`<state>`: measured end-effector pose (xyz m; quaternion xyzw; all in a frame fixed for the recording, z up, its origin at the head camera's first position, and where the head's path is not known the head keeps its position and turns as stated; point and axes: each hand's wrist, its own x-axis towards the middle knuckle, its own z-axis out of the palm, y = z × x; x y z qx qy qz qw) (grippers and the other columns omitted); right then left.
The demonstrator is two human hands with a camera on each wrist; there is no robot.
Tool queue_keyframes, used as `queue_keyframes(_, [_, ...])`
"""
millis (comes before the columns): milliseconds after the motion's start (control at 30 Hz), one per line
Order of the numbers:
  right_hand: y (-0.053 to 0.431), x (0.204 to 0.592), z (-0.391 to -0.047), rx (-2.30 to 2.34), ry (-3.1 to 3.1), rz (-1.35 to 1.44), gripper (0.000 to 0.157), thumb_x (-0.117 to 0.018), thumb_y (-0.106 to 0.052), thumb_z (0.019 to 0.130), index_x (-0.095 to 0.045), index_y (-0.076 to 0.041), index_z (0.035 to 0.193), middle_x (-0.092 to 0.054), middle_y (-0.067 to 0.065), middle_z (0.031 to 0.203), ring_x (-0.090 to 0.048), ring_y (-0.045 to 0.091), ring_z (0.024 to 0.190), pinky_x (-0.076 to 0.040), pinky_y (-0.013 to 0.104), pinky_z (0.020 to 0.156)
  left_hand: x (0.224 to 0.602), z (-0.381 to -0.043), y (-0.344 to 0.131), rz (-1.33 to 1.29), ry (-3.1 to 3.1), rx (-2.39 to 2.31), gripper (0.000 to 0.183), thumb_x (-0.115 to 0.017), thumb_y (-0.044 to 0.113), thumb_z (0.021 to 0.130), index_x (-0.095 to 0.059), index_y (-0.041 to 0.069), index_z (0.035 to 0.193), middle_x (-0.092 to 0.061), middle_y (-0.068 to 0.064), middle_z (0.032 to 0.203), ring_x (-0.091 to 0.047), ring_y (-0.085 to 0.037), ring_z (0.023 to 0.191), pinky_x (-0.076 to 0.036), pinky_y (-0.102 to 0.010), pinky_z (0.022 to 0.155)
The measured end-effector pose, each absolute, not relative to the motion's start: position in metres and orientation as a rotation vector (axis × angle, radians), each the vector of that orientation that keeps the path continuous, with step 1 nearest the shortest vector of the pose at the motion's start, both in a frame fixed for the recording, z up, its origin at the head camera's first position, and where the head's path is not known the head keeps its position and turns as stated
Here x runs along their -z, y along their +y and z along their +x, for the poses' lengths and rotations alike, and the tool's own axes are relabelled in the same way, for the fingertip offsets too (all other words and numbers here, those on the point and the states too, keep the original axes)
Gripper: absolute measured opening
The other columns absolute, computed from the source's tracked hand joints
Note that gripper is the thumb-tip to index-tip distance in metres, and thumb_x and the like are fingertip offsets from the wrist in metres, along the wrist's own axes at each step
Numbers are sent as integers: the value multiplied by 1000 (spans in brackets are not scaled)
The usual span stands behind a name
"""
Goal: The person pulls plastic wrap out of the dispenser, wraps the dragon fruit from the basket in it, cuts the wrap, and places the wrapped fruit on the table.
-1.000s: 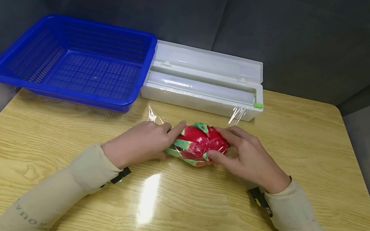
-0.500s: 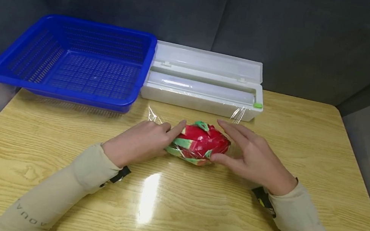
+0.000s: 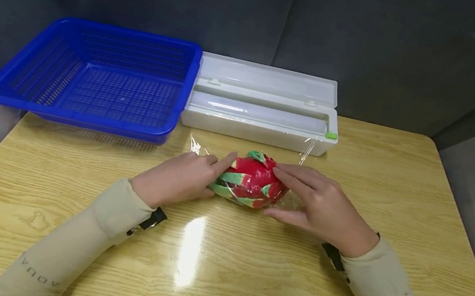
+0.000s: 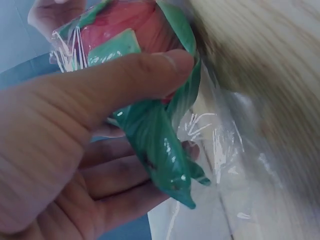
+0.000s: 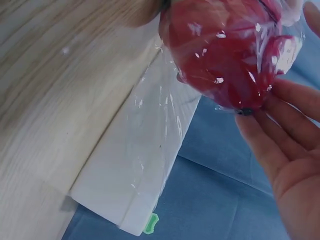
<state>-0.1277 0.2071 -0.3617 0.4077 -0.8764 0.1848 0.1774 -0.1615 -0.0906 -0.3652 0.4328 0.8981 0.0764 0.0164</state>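
Note:
A red dragon fruit point(image 3: 251, 181) with green scales lies on the table between both hands, covered by clear cling film point(image 5: 167, 115). My left hand point(image 3: 181, 178) grips its leafy left end. In the left wrist view the thumb point(image 4: 145, 72) lies across the scales and the other fingers are underneath. My right hand point(image 3: 323, 204) is at the fruit's right end. Its fairly straight fingers point(image 5: 260, 142) touch the wrapped red tip, while the thumb stays lower and apart in the head view. Film spreads past the scales in the left wrist view.
Behind the fruit stands a white cling film box point(image 3: 248, 132), lid raised, with a film roll point(image 3: 259, 111) inside and a green slider point(image 3: 331, 135) at its right end. A blue plastic basket point(image 3: 91, 119) sits beside it at the left. Dark cloth point(image 3: 383, 62) hangs behind the table.
My right hand first lifted off the fruit's right end, then came back against it with the thumb lower. The fruit has shifted slightly left and turned a little. My left hand kept its grip.

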Motion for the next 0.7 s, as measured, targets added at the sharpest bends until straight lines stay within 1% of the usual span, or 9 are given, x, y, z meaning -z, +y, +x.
queue_keyframes(100, [208, 364, -129, -476, -2507, 1163, 86, -93, -51, 68, -68, 3, 131, -69, 19, 134, -70, 34, 120, -60, 48, 95, 366, -164, -92, 1294, 2755, -268, 87, -83, 29, 89, -37, 1, 157, -76, -15, 109, -77, -28, 95, -65, -39, 81])
queue_keyframes(200, [208, 367, -130, -432, -2532, 1164, 95, -98, -44, 61, -64, 2, 136, -65, 19, 139, -66, 35, 124, -59, 48, 97, 367, -167, -93, 1260, 2737, -298, 86, -83, 28, 89, -37, 2, 157, -76, -16, 112, -77, -29, 98, -64, -38, 84])
queue_keyframes(433, [207, 373, -130, -376, -2602, 1120, 100, -99, -34, 63, -55, -1, 146, -58, 17, 147, -60, 33, 132, -57, 49, 103, 366, -169, -91, 1197, 2703, -372, 84, -82, 24, 90, -38, 3, 158, -76, -16, 112, -77, -28, 98, -64, -39, 84])
queue_keyframes(567, [204, 377, -130, -335, -2619, 1083, 102, -100, -33, 64, -52, -1, 149, -55, 17, 149, -57, 33, 135, -56, 49, 104, 366, -170, -91, 1142, 2685, -430, 83, -80, 19, 90, -37, 4, 159, -77, -17, 115, -77, -28, 100, -64, -39, 84])
queue_keyframes(633, [203, 378, -130, -328, -2624, 1070, 104, -99, -34, 65, -50, 0, 150, -55, 18, 149, -56, 33, 135, -56, 49, 105, 366, -170, -92, 1142, 2681, -454, 83, -80, 18, 90, -36, 5, 159, -77, -16, 113, -77, -27, 96, -64, -37, 82])
queue_keyframes(700, [202, 379, -130, -329, -2636, 1059, 107, -100, -34, 65, -47, 0, 152, -54, 19, 148, -55, 34, 136, -56, 49, 106, 367, -171, -93, 1171, 2681, -496, 83, -81, 17, 89, -36, 6, 159, -78, -14, 104, -76, -24, 86, -64, -33, 75])
